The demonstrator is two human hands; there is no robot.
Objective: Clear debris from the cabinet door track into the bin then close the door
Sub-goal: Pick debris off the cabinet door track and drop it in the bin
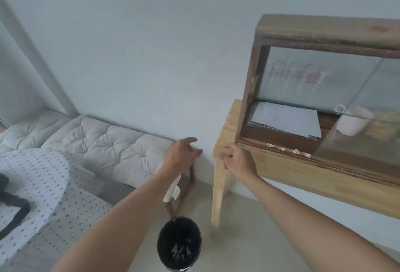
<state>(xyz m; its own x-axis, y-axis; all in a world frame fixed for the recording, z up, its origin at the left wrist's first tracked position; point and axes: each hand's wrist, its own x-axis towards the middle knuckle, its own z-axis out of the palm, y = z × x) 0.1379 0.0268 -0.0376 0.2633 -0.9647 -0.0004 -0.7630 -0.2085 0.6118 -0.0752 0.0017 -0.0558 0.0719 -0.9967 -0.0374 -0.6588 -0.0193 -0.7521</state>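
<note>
Both arms stretched forward. Left hand [180, 154] loosely open, empty. Right hand [239, 161] half curled, empty, by light wooden desk [225, 128] corner.

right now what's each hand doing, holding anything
left hand: open, fingers spread, holding nothing.
right hand: loosely curled at the table corner; nothing visibly held.

A plain pale wall [134, 59] fills the upper view under soft, even light. Below it, a white tufted cushion bench [112, 144] runs along the wall base on a wooden frame. A round table with a dotted white cloth [32, 180] stands at the left. The floor [244, 235] is smooth and light beige. A light wooden counter [225, 133] stands against the wall at the right
</note>
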